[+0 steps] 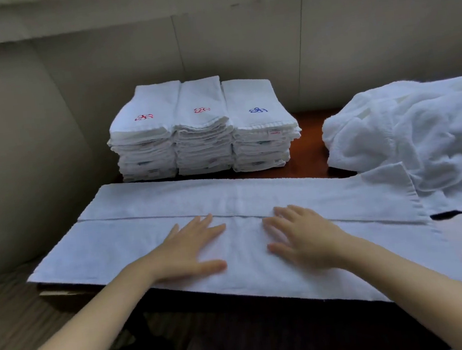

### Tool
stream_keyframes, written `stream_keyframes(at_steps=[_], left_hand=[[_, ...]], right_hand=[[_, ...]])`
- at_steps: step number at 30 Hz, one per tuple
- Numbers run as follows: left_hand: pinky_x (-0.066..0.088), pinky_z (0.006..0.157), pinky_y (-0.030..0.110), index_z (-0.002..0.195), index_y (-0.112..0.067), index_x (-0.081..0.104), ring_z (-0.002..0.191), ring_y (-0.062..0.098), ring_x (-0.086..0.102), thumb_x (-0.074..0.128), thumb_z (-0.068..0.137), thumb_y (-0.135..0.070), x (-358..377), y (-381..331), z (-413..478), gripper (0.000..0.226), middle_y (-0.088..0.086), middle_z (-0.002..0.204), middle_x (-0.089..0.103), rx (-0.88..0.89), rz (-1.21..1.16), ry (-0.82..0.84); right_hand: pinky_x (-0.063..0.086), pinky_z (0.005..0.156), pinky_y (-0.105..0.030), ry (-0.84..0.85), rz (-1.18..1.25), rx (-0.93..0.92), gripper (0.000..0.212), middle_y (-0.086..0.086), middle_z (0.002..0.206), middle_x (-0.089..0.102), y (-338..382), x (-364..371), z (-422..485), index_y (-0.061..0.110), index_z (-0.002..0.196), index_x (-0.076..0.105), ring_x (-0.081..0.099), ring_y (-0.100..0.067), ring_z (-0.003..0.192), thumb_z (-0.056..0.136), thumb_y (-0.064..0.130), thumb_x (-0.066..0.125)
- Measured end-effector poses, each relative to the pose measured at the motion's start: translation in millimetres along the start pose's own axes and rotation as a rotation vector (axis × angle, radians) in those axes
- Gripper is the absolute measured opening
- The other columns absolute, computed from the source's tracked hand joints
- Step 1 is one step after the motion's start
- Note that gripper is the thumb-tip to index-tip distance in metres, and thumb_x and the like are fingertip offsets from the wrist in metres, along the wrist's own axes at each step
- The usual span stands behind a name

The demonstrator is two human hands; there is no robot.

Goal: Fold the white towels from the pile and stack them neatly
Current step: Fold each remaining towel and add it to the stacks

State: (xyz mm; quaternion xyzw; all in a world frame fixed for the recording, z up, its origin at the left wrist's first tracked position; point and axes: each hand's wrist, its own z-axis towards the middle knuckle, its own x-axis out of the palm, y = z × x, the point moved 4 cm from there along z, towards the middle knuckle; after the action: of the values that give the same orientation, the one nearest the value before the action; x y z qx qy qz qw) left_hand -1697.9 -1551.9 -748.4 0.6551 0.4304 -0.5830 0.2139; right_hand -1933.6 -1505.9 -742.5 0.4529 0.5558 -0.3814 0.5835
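Observation:
A long white towel lies flat across the front of the table, its near part folded over so an edge runs lengthwise through the middle. My left hand and my right hand both rest flat on the folded part, fingers spread, side by side near the centre. Behind the towel stand three stacks of folded white towels; two show red embroidery, the right one blue. A loose pile of unfolded white towels sits at the right.
The dark wooden table shows between the stacks and the pile. A beige padded wall rises close behind and to the left. The table's front edge runs under the towel.

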Motion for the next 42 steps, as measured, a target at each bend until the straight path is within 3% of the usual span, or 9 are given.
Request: stream_keyframes(at_steps=[4,6,8,10,16,20,26,33,42], left_hand=[[-0.014,0.114,0.037,0.14,-0.056,-0.016,0.138,0.002,-0.026,0.055,0.066,-0.081,17,-11,-19,0.105,-0.019,0.152,-0.024,0.145,0.178,-0.005],[-0.01,0.113,0.033,0.137,-0.057,-0.015,0.138,0.001,-0.021,0.058,0.069,-0.076,17,-10,-28,0.102,-0.02,0.15,-0.021,0.196,0.229,-0.036],[0.005,0.116,0.028,0.144,-0.051,0.011,0.141,0.0,0.001,0.064,0.077,-0.062,14,-11,-36,0.086,-0.019,0.154,0.002,0.24,0.152,-0.133],[0.039,0.103,0.026,0.134,-0.031,0.054,0.131,0.007,0.044,0.067,0.082,-0.027,1,-7,-43,0.054,-0.011,0.141,0.047,0.244,0.026,-0.333],[0.045,0.078,0.03,0.086,-0.034,0.061,0.094,0.013,0.056,0.055,0.088,-0.019,-59,81,-49,0.017,-0.013,0.093,0.062,-0.282,0.078,-0.253],[0.048,0.068,0.032,0.069,-0.034,0.058,0.082,0.023,0.06,0.06,0.087,-0.018,-93,161,-79,0.024,-0.001,0.086,0.063,-0.602,-0.037,-0.36],[0.038,0.067,0.029,0.074,-0.027,0.064,0.084,0.025,0.056,0.063,0.086,-0.022,-127,196,-50,0.014,0.001,0.082,0.065,-0.672,-0.279,-0.799],[0.038,0.063,0.029,0.071,-0.014,0.056,0.079,0.031,0.056,0.051,0.088,-0.026,-101,233,21,0.022,0.011,0.086,0.061,-0.858,-0.409,-0.672],[0.038,0.092,0.043,0.123,-0.009,0.048,0.118,0.036,0.048,0.045,0.099,-0.025,-89,227,46,0.029,0.017,0.128,0.05,-1.039,-0.048,-0.712]], right_hand=[[0.0,0.117,-0.045,0.112,-0.056,-0.233,0.086,-0.005,0.16,0.002,49,17,-26,0.032,0.151,0.003,-0.001,-0.029,0.146,0.083,0.074,0.034],[0.013,0.116,-0.046,0.065,-0.135,-0.288,0.081,-0.011,0.158,0.014,56,15,-34,0.026,0.151,0.013,0.014,-0.034,0.144,0.086,0.063,0.043],[0.046,0.098,-0.041,-0.114,-0.127,-0.324,0.052,-0.009,0.135,0.052,60,1,-38,0.018,0.13,0.052,0.05,-0.035,0.122,0.089,0.048,0.043],[0.05,0.074,-0.036,-0.157,-0.037,-0.271,0.025,-0.001,0.108,0.061,55,-8,-37,0.015,0.103,0.057,0.059,-0.026,0.101,0.092,0.03,0.041],[0.037,0.062,-0.033,-0.196,-0.112,0.123,0.009,0.001,0.097,0.061,7,-32,-13,0.023,0.099,0.044,0.059,-0.029,0.089,0.091,0.018,0.043],[0.035,0.053,-0.03,-0.302,-0.16,0.263,0.007,0.0,0.078,0.051,-23,-61,11,0.022,0.089,0.047,0.052,-0.026,0.07,0.093,0.017,0.044],[0.037,0.055,-0.029,-0.328,-0.169,0.387,0.009,-0.002,0.081,0.055,-60,-65,70,0.02,0.087,0.049,0.054,-0.026,0.073,0.092,0.013,0.044],[0.04,0.063,-0.03,-0.224,-0.311,0.414,0.016,0.003,0.097,0.064,-94,-24,109,0.024,0.082,0.037,0.063,-0.02,0.088,0.096,0.026,0.031],[0.038,0.062,-0.031,-0.261,-0.204,0.457,0.034,0.004,0.077,0.053,-98,-16,115,0.023,0.074,0.036,0.05,-0.021,0.069,0.099,0.043,0.024]])
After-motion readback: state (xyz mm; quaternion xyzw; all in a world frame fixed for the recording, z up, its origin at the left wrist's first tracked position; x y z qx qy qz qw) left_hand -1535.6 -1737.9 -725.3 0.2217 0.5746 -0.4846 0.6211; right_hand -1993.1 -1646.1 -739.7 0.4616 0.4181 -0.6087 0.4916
